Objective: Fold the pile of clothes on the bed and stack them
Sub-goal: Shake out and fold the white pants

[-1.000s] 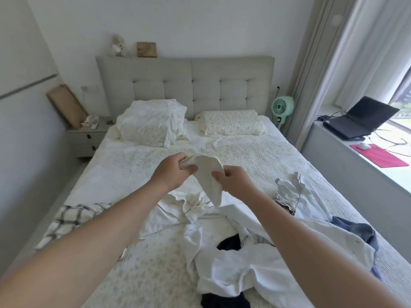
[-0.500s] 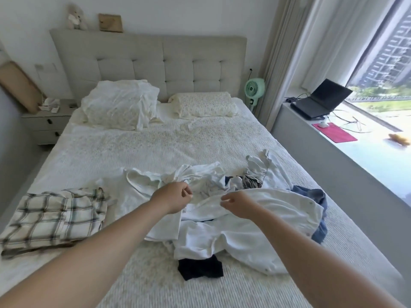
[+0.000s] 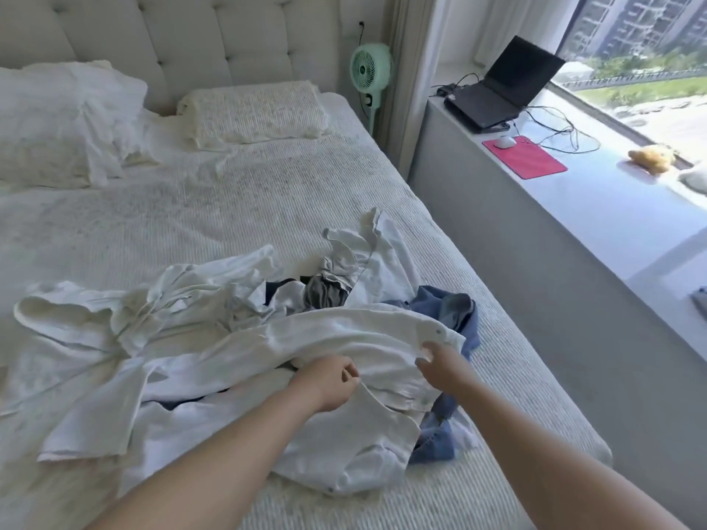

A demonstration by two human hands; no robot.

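My 2 hands have dropped onto the white shirt (image 3: 336, 338), left hand (image 3: 329, 382) pinching, right hand (image 3: 440, 363) loosely open; I'd grab its buttoned edge before lifting clear.

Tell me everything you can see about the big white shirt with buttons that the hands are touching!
The big white button-up shirt looks like soft, thin, wrinkly cloth. It lies crumpled and unfolded on top of the clothes pile, near the foot of the white textured bedspread. A round button shows near its right edge. The left hand pinches a fold in its middle; the right hand touches its edge. A blue denim garment peeks out beneath it.
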